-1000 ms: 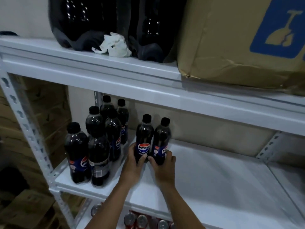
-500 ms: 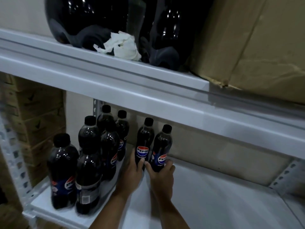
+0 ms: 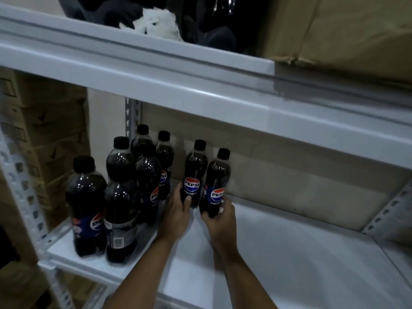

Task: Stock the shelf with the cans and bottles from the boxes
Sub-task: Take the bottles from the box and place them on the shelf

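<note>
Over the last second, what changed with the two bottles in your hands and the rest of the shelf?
Both hands carried their bottles deeper into the shelf, toward the back panel. The left hand still grips the left Pepsi bottle and the right hand the right Pepsi bottle; nothing was let go. The six bottles standing at the left stayed put, though the camera shifted.

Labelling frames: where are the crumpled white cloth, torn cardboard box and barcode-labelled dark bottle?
crumpled white cloth [image 3: 156,24], head view, middle folds
torn cardboard box [image 3: 347,30], head view, front face
barcode-labelled dark bottle [image 3: 121,210], head view, body
</note>
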